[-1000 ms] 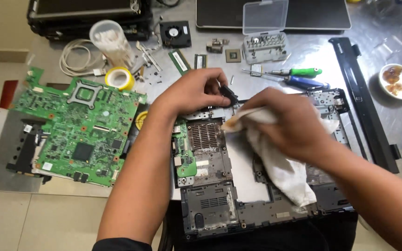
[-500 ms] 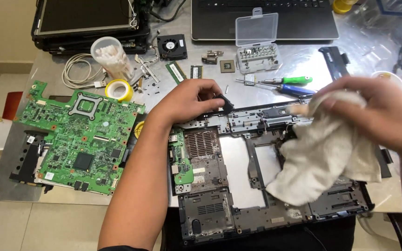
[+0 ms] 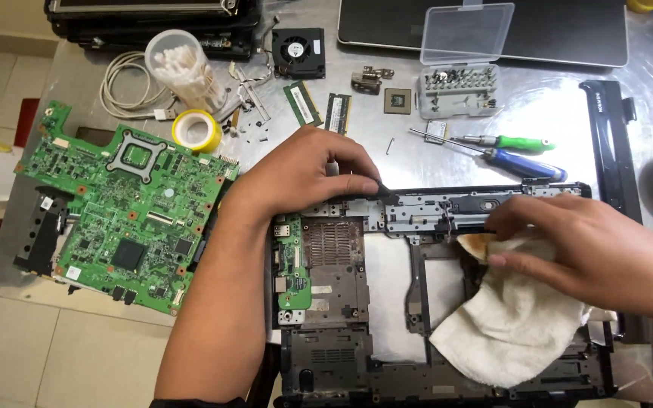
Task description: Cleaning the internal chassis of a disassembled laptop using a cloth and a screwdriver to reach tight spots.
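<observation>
An opened black laptop base (image 3: 387,302) lies in front of me, its grey inner frame and a small green board (image 3: 293,261) exposed. My left hand (image 3: 304,174) rests on the base's upper left edge and pinches it with thumb and fingers. My right hand (image 3: 591,253) is closed on a white cloth (image 3: 515,325) with a brown stained corner. It presses that corner against the frame at the upper right of the base. The rest of the cloth drapes over the base's lower right.
A large green motherboard (image 3: 126,215) lies at left. Behind are a yellow tape roll (image 3: 196,130), a jar of cotton swabs (image 3: 183,68), a small fan (image 3: 298,51), memory sticks (image 3: 319,109), a clear bit case (image 3: 459,75), green (image 3: 515,142) and blue (image 3: 523,165) screwdrivers, a black trim strip (image 3: 610,147).
My right hand lifted the cloth to the right, then brought it back down onto the upper right of the base. My left hand stayed on the upper edge.
</observation>
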